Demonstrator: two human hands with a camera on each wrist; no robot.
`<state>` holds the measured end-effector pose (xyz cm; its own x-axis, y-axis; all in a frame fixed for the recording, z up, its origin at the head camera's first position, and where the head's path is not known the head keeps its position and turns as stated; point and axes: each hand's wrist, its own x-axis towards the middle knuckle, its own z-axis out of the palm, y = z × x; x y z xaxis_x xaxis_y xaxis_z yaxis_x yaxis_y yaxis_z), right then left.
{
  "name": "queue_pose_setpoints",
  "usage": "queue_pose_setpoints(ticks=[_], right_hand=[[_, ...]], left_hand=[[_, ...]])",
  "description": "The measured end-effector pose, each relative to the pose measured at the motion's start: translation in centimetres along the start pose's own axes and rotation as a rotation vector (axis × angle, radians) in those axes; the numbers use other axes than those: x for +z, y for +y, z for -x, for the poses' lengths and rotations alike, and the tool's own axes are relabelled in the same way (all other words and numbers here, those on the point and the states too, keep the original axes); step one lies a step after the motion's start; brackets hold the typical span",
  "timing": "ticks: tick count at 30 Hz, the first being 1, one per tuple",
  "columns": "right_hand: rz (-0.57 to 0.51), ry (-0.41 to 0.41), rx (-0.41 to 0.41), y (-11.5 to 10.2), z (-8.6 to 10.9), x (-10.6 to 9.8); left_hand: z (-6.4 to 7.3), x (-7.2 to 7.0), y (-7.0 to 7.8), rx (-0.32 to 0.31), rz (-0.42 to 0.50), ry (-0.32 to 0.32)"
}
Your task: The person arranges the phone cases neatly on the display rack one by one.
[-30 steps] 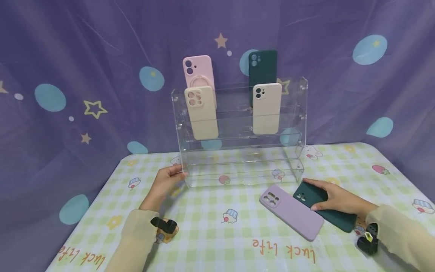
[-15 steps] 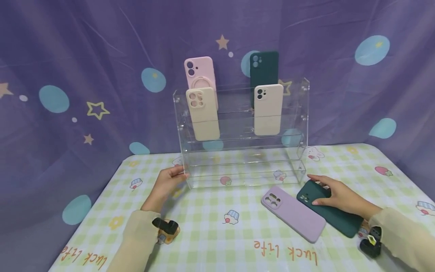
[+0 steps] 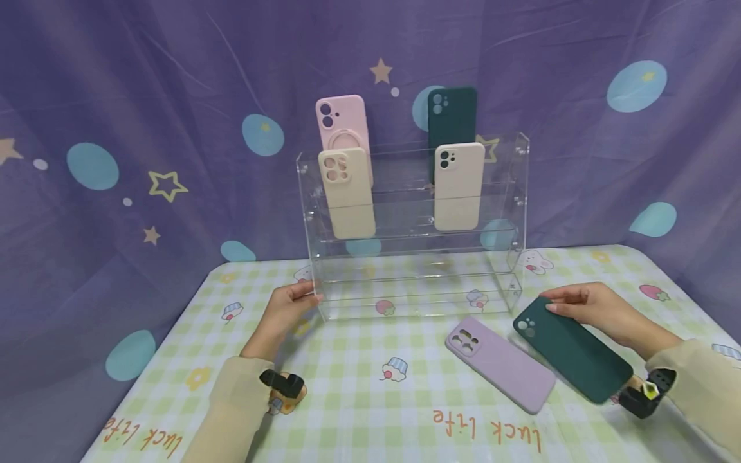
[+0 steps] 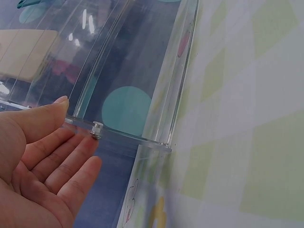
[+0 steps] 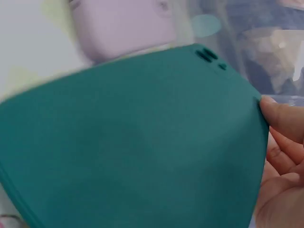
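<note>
My right hand (image 3: 604, 312) pinches a dark green phone case (image 3: 573, 350) by its upper right edge, the thumb on its back face. The case is tilted, with its camera cutouts towards the stand. In the right wrist view the green case (image 5: 142, 137) fills much of the frame, and the fingers behind it are partly hidden. A lilac phone case (image 3: 500, 366) lies flat on the table just left of it. My left hand (image 3: 285, 315) holds the lower left side of a clear acrylic display stand (image 3: 405, 267), thumb and fingers at the panel's edge (image 4: 133, 137).
On the stand's upper tiers lean a pink case (image 3: 340, 119), a cream case (image 3: 350, 209), another green case (image 3: 454, 116) and a white case (image 3: 457, 193). A checked cloth (image 3: 347, 411) covers the table. Behind the stand hangs a purple curtain (image 3: 173, 83).
My right hand has slid to the green case's upper right edge and raised it into a tilt, shifting it slightly right. My left hand has stayed at the stand.
</note>
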<state>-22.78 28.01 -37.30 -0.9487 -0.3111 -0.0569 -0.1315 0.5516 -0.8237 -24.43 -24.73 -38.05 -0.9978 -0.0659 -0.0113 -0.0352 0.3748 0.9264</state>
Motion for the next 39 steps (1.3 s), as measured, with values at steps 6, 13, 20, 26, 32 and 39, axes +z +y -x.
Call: queue_pose_setpoints(ticks=[6, 13, 20, 26, 32, 39], right_hand=[[-0.009, 0.04, 0.009, -1.8, 0.2, -1.2], [-0.123, 0.087, -0.006, -4.3, -0.1, -1.7], [-0.423, 0.147, -0.028, -7.5, -1.1, -0.4], [-0.724, 0.195, -0.135, -10.6, -2.4, 1.7], [-0.829, 0.216, -0.205, -13.5, -4.3, 3.8], [-0.858, 0.23, -0.245, -16.5, -7.0, 5.9]], left_hand=[[0.2, 0.0, 0.1, 0.011, -0.009, -0.009], [0.2, -0.1, 0.3, 0.02, -0.001, -0.014], [0.5, 0.0, 0.6, 0.021, 0.005, -0.004], [0.5, 0.0, 0.7, 0.026, 0.001, -0.017], [0.5, -0.1, 0.6, 0.023, 0.008, -0.02], [0.4, -0.2, 0.5, 0.034, 0.028, -0.024]])
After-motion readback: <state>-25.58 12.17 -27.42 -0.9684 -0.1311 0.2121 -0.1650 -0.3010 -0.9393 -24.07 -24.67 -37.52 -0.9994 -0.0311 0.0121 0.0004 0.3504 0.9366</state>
